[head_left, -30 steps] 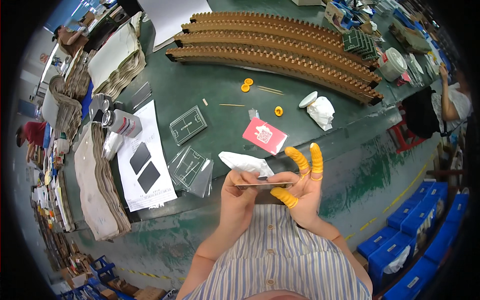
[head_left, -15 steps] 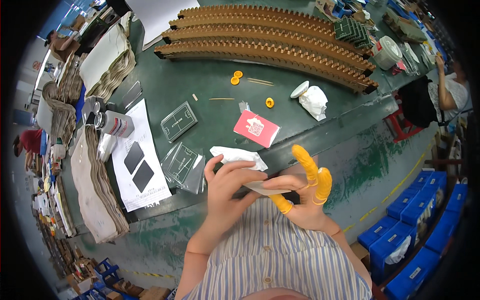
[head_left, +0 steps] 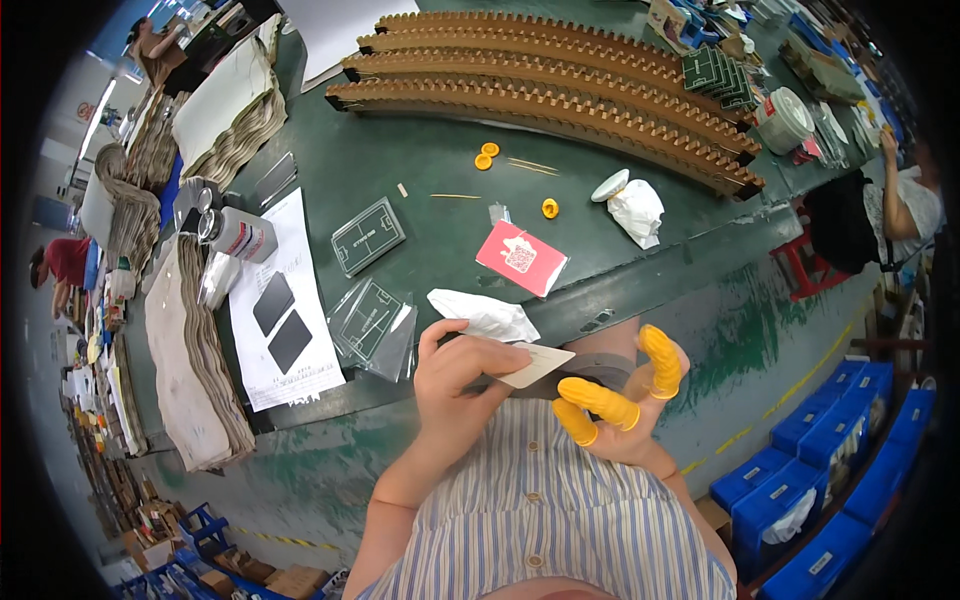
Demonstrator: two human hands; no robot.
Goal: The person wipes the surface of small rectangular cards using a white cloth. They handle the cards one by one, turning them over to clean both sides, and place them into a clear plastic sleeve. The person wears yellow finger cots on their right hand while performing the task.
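Note:
My left hand (head_left: 452, 385) pinches a thin cream card (head_left: 537, 366) between thumb and fingers, just past the table's near edge. To its right, my right hand (head_left: 622, 442) wears yellow finger cots on several fingers. Those fingers are spread, and nothing is in them. Beyond my left hand lies a crumpled white cloth or tissue (head_left: 484, 314). A pink card packet (head_left: 520, 258) rests on the table behind it. Left of these are dark green printed cards in clear sleeves (head_left: 371, 322) and a dark green stack or box (head_left: 367, 237) with white lines.
Long brown slotted racks (head_left: 540, 115) span the back, green cards (head_left: 715, 76) at their right end. A grey metal can (head_left: 245, 235), a printed sheet (head_left: 300, 375) and thick paper stacks (head_left: 190, 370) stand left. Loose yellow cots (head_left: 550, 208) and a white bundle (head_left: 635, 212) lie mid-table. Blue bins (head_left: 760, 485) stand right.
My right hand has come away from the card, and its yellow-tipped fingers have swung and spread. The card stays in my left hand. The whole view has shifted slightly.

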